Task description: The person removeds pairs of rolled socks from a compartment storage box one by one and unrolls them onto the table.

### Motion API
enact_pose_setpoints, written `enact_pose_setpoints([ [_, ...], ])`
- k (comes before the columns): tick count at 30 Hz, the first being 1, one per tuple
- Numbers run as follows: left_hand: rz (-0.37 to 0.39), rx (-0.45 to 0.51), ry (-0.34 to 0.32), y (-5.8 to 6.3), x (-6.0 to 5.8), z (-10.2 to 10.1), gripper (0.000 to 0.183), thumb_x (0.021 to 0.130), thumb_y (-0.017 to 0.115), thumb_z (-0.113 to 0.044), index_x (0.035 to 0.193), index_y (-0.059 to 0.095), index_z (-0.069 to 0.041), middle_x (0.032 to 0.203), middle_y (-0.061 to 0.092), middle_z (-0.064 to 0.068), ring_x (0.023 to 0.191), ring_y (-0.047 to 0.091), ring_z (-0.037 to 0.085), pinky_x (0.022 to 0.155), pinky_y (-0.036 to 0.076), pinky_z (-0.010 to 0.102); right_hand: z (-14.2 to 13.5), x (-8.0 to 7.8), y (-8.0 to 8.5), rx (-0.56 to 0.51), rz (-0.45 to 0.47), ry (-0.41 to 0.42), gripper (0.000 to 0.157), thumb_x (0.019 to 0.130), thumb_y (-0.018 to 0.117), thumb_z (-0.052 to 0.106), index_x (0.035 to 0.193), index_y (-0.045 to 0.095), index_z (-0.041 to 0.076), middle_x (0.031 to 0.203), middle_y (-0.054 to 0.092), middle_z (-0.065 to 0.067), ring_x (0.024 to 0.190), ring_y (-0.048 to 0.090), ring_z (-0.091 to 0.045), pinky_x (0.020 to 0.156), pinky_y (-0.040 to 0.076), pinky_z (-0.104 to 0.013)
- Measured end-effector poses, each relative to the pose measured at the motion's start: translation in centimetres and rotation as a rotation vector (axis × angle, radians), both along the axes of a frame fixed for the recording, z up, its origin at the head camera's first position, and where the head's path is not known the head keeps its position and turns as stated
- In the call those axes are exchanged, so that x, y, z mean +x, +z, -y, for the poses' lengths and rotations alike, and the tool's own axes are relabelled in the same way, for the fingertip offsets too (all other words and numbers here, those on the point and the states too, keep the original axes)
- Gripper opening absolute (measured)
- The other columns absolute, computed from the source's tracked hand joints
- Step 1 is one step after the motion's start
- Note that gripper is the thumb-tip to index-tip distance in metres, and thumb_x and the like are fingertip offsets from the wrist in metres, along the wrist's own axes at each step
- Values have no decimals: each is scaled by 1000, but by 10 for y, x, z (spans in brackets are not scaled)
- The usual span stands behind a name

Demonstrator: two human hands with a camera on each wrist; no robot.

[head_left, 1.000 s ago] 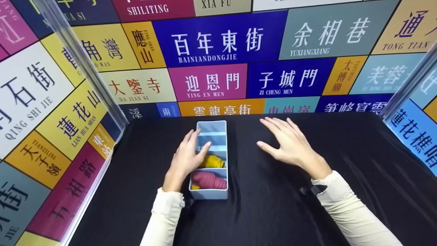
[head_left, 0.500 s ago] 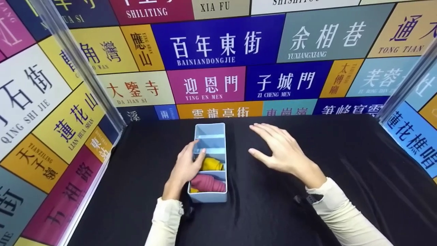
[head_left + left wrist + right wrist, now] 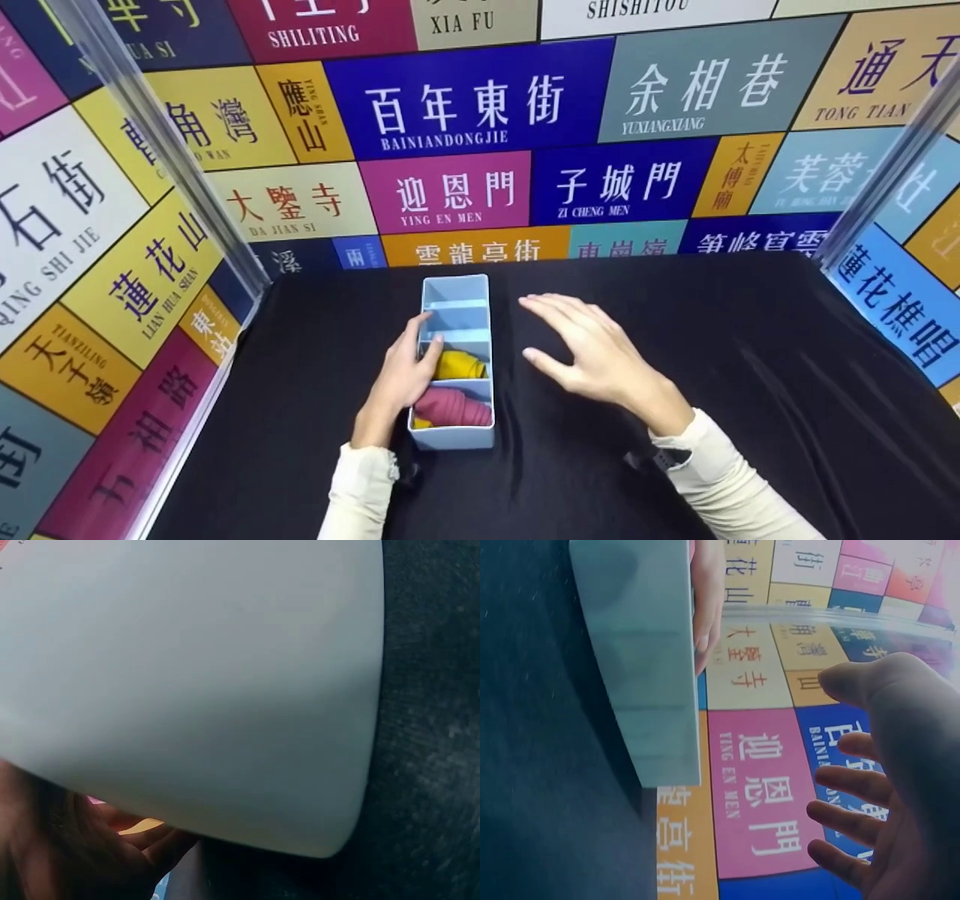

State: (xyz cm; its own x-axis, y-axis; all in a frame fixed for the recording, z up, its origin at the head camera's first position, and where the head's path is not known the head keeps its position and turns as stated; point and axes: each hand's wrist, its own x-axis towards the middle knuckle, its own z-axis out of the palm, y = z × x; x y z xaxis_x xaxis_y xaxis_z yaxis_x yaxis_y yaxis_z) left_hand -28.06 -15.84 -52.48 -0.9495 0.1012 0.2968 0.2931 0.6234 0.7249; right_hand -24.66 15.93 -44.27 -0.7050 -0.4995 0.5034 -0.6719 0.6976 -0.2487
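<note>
The left grip (image 3: 401,375) is at the left rim of the box (image 3: 454,438). It is partly open: the thumb stands apart from the fingers, and the thumb tip is over compartment 3, counted from the far end. Whether it presses on the rim cannot be told. The right grip (image 3: 596,349) is open, to the right of the box and apart from it, holding nothing. Its fingers are extended and spread, and its thumb points toward the box.

The box is pale blue, upright, with its long axis directed away from the person. 3 dividers form 4 compartments. Compartment 3 contains yellow cloth (image 3: 459,366). Compartment 4, nearest the person, contains red cloth (image 3: 454,407), with a yellow patch (image 3: 422,424) visible at its near left corner.

The box rests on the surface (image 3: 570,480), which is black. Beyond it, the wall (image 3: 469,101) bears coloured panels with Chinese characters and Latin lettering.
</note>
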Motion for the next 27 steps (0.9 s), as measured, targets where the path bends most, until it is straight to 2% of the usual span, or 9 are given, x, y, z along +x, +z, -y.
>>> enact_pose_setpoints([
  [11,14,23,-13,-6,-2,2,52,103,53,-35,150,45,-14,151,51,8,139,49,34,115,37,54,20,13,4,-14,22,52,64,94,62,49,152,44,28,154,49,7,143,46,-21,114,39,-49],
  [16,12,27,-7,-6,-2,2,51,103,54,-34,149,45,-14,150,52,13,137,50,36,114,37,55,28,16,3,-25,19,103,63,95,62,47,152,45,26,153,50,6,142,46,-20,115,39,-48],
  [27,-2,52,20,-4,-1,2,50,102,56,-32,148,47,-14,148,54,14,135,53,34,112,39,55,47,21,-4,-25,1,205,60,94,65,41,150,47,25,148,52,9,139,48,-13,114,42,-38],
])
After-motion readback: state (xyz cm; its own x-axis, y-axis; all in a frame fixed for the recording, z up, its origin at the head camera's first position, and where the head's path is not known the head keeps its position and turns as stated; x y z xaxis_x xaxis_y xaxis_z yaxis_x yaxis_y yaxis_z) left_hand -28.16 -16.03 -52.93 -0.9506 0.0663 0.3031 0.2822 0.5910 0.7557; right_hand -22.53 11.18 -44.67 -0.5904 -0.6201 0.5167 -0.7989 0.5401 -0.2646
